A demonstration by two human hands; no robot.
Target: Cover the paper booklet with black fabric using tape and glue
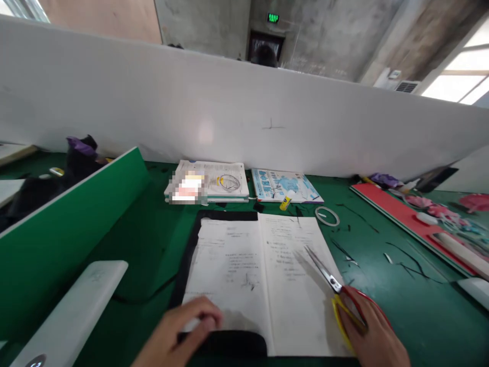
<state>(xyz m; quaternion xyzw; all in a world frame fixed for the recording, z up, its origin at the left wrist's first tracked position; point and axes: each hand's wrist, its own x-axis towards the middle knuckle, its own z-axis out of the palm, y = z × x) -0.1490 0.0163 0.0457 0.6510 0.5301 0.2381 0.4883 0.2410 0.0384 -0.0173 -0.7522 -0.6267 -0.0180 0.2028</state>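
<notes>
Scissors (335, 286): three o'clock from the middle of the open book (290, 316), blades over it, pointing to eleven.
Right hand (369, 322): grip wrapped around the scissors' handles.
Left hand (191, 326): eight o'clock, by the black cover (233, 342), fingers curled (whether they pinch it, I cannot tell).
Blades: best kept level, clear of the left fingers.

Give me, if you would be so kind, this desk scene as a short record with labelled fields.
Right hand: holding metal scissors with red and yellow handles, blades above the right page
Left hand: curled at the lower left of the open white-paged book; grip unclear
Under the book: flat black cover
Surface: dark-green desktop
Beyond the book: small yellow cylinder, blue-and-white printed book
Right of the book: pale round ring
</notes>
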